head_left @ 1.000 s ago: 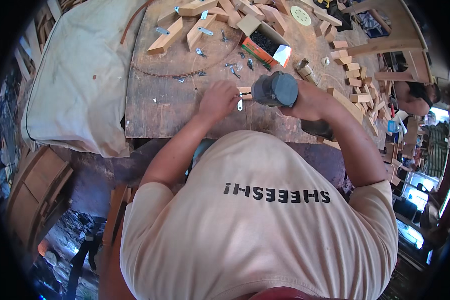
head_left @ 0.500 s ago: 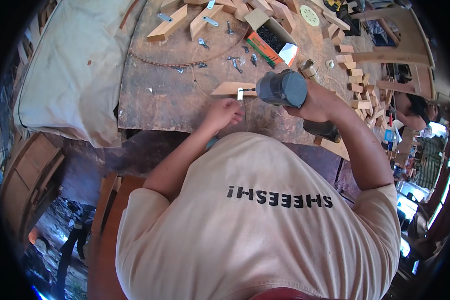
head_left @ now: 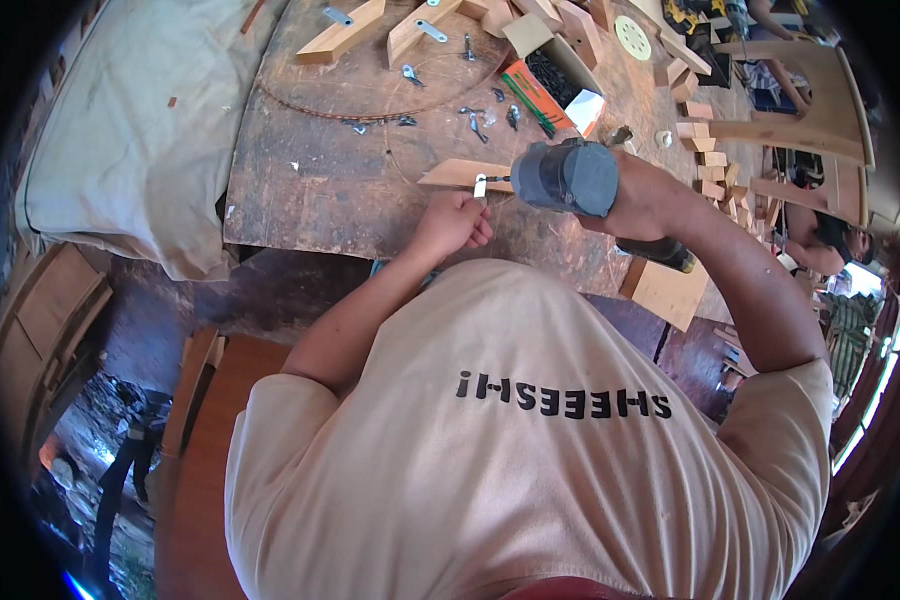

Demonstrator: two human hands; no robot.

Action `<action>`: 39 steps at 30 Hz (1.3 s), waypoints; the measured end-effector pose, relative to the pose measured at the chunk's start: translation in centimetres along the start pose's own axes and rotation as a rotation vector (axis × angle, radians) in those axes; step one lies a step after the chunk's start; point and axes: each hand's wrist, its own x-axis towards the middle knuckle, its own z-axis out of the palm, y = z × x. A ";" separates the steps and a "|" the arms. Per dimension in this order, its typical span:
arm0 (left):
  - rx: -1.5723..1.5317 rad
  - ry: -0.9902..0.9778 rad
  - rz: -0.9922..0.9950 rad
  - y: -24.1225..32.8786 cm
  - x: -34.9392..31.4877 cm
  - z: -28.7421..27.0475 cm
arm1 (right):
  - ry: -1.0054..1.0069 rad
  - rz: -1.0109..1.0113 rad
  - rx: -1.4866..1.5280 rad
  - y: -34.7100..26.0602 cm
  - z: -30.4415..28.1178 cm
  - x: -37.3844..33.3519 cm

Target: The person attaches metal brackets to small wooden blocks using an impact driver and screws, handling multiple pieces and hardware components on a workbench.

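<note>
Canvas-coloured cloth (head_left: 120,130) is draped over the far left, beside the worn wooden tabletop (head_left: 310,190). On the tabletop's far side, two wooden pieces (head_left: 345,30) with small metal brackets already fixed to them are laid out, which suggests that some pieces of the same kind are finished. Loose metal fittings (head_left: 475,122) are scattered between them and the working spot, so more fastening appears to be left.

Near the front edge, the left hand (head_left: 452,222) is closed in a pinch around a small metal bracket (head_left: 479,186), which is held upright against the near edge of a flat wooden strip (head_left: 460,174). Whether a screw is already seated there cannot be told; the spot is too small and partly hidden by the fingers.

Just to the right, a grey power drill (head_left: 568,176) is gripped firmly by the right hand (head_left: 650,200), with its nose pointed at the bracket. The bracket on this strip is judged to be in the act of being fixed, not yet done.

Further right, an open box of screws (head_left: 555,80) and a row of small wooden blocks (head_left: 705,160) are seen, apparently unworked.
</note>
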 end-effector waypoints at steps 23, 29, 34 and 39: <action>-0.011 -0.025 0.019 0.1 -0.1 -0.4 | -0.088 -0.022 -0.107 -0.3 -1.3 1.8; -0.017 -0.019 0.018 0.1 -0.2 -0.3 | -0.187 -0.016 -0.251 -0.9 -1.4 2.1; -0.030 -0.015 0.028 -0.1 0.0 -0.3 | -0.191 0.102 -0.181 -2.5 -2.0 2.6; -0.020 -0.011 0.011 0.1 -0.2 -0.2 | -0.168 0.049 -0.245 -1.4 -1.4 2.5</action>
